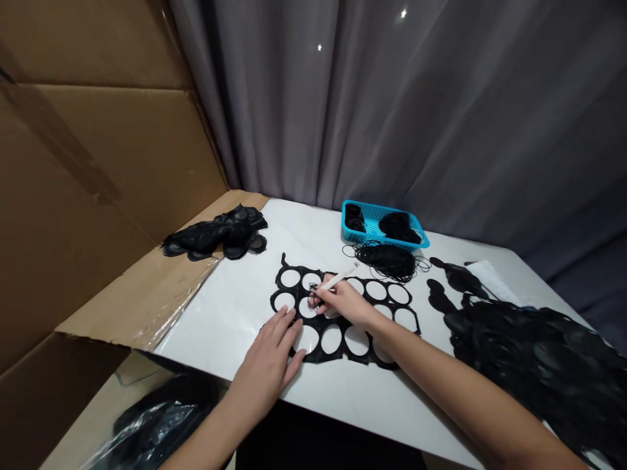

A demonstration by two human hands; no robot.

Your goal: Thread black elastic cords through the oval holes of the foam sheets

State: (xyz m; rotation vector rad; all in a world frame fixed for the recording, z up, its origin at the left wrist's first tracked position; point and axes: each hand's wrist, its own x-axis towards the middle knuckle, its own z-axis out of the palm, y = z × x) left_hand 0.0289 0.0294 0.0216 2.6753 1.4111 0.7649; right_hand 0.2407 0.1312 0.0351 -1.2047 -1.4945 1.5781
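Observation:
A black sheet with several round holes (372, 307) lies flat in the middle of the white table (235, 300). My left hand (272, 359) rests flat on the sheet's near left corner, fingers stretched out. My right hand (340, 301) is closed around a thin white stick-like tool (339, 279), whose lower tip meets the sheet by a hole near its left end.
A blue basket (372, 225) with black rings stands at the back, a tangle of thin black rings (389, 260) in front of it. A big heap of black sheets (533, 359) fills the right side. Black scraps (218, 234) lie at left on cardboard (142, 294). A black plastic bag (157, 418) sits below the table edge.

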